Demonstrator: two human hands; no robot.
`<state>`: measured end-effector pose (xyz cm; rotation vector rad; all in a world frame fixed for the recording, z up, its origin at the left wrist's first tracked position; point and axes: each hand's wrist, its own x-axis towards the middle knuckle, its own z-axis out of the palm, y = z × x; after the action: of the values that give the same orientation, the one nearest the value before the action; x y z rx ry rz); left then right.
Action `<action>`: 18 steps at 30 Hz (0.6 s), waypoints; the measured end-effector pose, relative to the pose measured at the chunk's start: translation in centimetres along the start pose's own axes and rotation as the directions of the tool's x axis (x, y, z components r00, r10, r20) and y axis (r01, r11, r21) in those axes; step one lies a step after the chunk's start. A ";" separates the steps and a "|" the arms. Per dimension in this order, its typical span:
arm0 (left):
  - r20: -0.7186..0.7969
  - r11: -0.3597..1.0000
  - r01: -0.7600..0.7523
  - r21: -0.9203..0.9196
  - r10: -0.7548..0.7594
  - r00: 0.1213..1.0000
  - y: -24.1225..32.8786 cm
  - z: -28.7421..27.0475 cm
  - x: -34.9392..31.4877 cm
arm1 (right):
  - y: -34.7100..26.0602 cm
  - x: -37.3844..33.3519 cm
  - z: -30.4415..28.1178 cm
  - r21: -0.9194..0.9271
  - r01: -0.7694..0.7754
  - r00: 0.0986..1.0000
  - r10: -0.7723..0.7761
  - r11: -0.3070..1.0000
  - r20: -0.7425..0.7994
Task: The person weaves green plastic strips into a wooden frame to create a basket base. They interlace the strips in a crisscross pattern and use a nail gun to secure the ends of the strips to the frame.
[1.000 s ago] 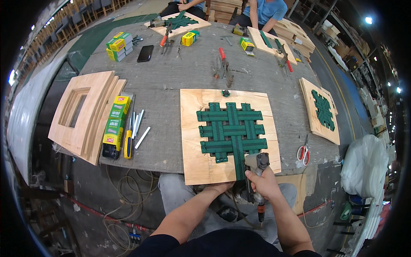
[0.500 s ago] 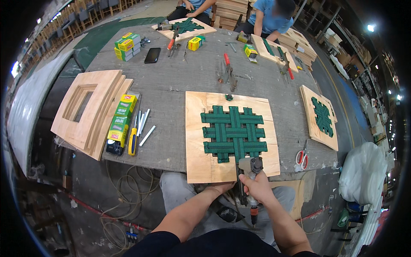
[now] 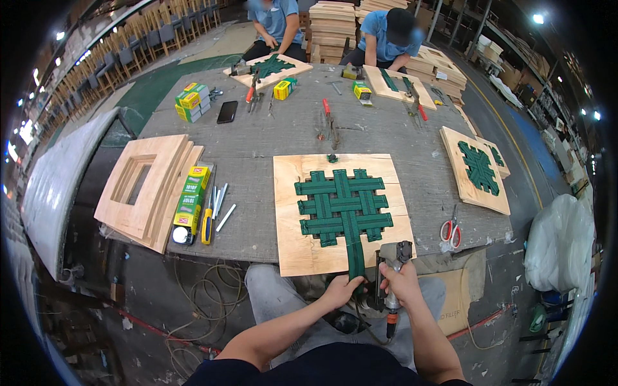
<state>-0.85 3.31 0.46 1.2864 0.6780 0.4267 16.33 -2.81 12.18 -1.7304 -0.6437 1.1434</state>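
A square wooden frame [image 3: 288,219] lies before me with its near edge at the table's front. Green webbing [image 3: 336,204] is woven across its opening. One green strap [image 3: 355,257] hangs down past the near edge, and my left hand [image 3: 342,289] pinches its lower end. A pneumatic staple gun [image 3: 389,258] is gripped in my right hand [image 3: 400,282], just right of the strap, with its nose near the frame's front edge. The hose fitting hangs below the gun. A small green piece [image 3: 332,158] sticks up at the frame's far edge.
Stacked wooden frames [image 3: 135,186], a staple box [image 3: 192,199] and a yellow-handled screwdriver [image 3: 207,225] lie left. Scissors [image 3: 451,230] and woven panels [image 3: 479,167] lie right. Red-handled pincers [image 3: 331,122] rest beyond my frame. Two people in blue work across the table [image 3: 257,138].
My left hand has come out from beneath the frame's near edge and now holds the strap end. The staple gun has moved right, off the strap. The view has shifted slightly.
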 end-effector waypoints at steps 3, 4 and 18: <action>-0.105 0.981 0.024 -0.192 -0.045 0.993 3.0 0.1 -2.4 | 0.3 -0.3 -0.4 -0.018 -0.018 1.000 0.017 1.000 -0.009; -0.107 0.986 0.102 -0.131 -0.116 0.987 6.0 -0.4 -3.0 | 0.6 -0.4 -0.8 -0.008 -0.014 1.000 0.014 1.000 -0.016; -0.115 0.958 0.245 -0.149 -0.263 0.958 12.6 -8.4 9.5 | -3.0 2.0 1.7 -0.073 0.052 0.989 -0.041 0.996 0.145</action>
<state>1.49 18.58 9.49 1.0334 0.9020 0.3425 15.87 0.82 13.87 -1.6990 -0.8213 1.2328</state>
